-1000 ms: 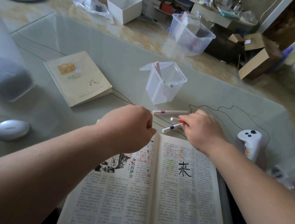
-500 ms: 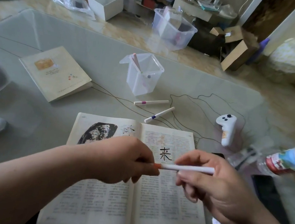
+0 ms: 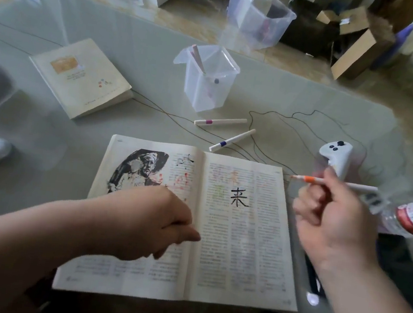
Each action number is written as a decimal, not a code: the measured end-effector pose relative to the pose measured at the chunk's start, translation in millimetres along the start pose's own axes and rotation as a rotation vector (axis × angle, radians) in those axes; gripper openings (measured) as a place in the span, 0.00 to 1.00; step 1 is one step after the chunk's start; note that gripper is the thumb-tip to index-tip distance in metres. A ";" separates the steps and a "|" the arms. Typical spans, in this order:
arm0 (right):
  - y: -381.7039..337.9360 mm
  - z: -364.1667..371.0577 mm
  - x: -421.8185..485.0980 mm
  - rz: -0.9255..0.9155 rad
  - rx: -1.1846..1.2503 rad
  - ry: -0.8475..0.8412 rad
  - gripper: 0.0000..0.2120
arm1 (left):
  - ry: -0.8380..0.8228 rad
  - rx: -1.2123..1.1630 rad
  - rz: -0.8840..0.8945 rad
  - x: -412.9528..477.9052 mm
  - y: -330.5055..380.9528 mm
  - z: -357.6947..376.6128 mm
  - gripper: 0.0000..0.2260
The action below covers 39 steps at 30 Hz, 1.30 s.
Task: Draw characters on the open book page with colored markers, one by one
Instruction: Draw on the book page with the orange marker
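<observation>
Right hand (image 3: 335, 224) around orange marker (image 3: 355, 186)

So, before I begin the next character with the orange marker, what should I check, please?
1. Grip: ok, the right hand grips the orange marker.
2. Cap off: ok, the tip looks bare.
3. The book open and flat: ok.
4. Tip over the page: not ok, it is off the book's right edge.
5. The left hand steadies the book: cannot tell; it is curled over the left page.
</observation>
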State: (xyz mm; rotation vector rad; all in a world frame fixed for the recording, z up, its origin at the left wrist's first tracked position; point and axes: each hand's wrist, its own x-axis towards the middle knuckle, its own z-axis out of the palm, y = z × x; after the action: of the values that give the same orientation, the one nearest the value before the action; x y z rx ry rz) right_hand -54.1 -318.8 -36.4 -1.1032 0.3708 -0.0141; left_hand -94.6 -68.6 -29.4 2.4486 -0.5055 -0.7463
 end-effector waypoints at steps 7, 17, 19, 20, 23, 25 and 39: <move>47.2 -8.1 9.5 -0.156 -0.844 -0.171 0.07 | -0.112 0.363 0.121 12.4 -16.0 22.0 0.16; 58.2 2.3 0.6 -0.211 -1.017 -0.305 0.05 | -0.283 0.357 -0.011 27.3 -5.2 15.2 0.13; 60.5 1.3 0.5 -0.236 -1.027 -0.326 0.04 | -0.294 0.355 -0.014 27.9 -4.0 13.3 0.14; 61.3 1.2 0.2 -0.248 -1.041 -0.331 0.04 | -0.294 0.356 -0.012 28.0 -3.6 12.7 0.14; 61.5 2.6 -2.8 -0.269 -1.092 -0.342 0.04 | -0.304 0.361 -0.015 28.1 -2.6 12.0 0.16; 60.8 3.1 -2.5 -0.265 -1.115 -0.327 0.05 | -0.306 0.380 -0.017 29.1 -2.4 12.3 0.16; 53.1 0.6 -7.9 -0.211 -1.109 -0.449 0.05 | -0.169 0.204 0.026 27.4 -10.1 9.5 0.19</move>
State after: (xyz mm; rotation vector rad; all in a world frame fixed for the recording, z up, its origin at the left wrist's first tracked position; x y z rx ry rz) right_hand -70.4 -292.5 -80.2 -2.1796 -0.1995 0.2794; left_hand -77.0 -77.4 -52.9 2.5725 -0.7079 -0.9365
